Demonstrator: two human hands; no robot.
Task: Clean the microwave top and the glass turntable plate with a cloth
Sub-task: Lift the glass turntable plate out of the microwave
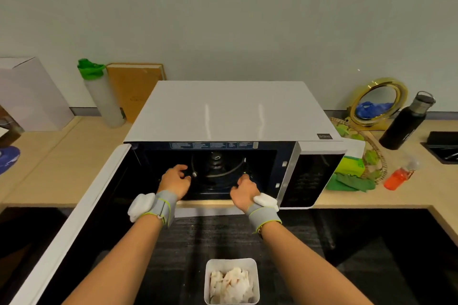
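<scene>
Clear glass, dark against the cavity floor: the turntable plate (218, 168) lies inside the open microwave (230, 116), over its roller ring, with the door (74, 205) swung out to the microwave's left. The left hand (176, 179) and right hand (244, 188) reach into the cavity mouth at the plate's two sides, fingers curled at its rim; whether they grip it already cannot be told. The step appears to be lifting the plate out. It would go best with an even two-sided hold, raised level off the centre hub, then drawn straight out past the door sill. The cloth (231, 282) waits in a white tub (231, 264) in front of the microwave, below the tabletop (62, 168).
</scene>
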